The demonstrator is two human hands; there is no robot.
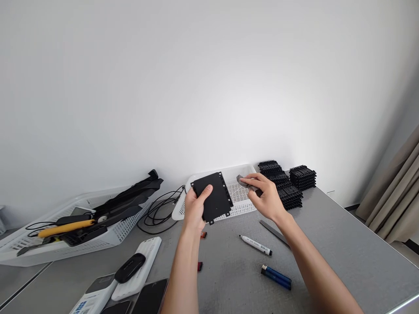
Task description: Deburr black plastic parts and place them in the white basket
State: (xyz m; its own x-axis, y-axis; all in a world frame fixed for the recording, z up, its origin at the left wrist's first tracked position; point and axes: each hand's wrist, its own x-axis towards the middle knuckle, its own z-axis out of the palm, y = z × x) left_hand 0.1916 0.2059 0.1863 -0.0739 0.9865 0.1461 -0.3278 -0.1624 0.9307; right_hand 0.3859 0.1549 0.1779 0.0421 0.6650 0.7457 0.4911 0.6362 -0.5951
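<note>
The left hand holds a black plate up off the table, thumb across its face and fingers behind, so the grip is pressed onto the plate's left edge. Held this way, the flat face tilts toward the camera and leaves most of the surface bare. The right hand, at 3 o'clock from the plate, pinches a small grey cloth between thumb and fingertips; the cloth sits just beside the plate's upper right corner, not clearly touching it.

Behind both hands, at 12 o'clock, lies a white tray with a perforated floor. At 2 o'clock from the right hand stand stacks of black parts, set close together by the wall. On the table nearer the body lie a white marker, a blue lighter and a thin grey strip, all within easy reach of the right hand. At 9 o'clock a second white basket holds black straps and a yellow-handled tool, with a coil of black cable between basket and tray. Phones and a white power bank lie at 7 o'clock.
</note>
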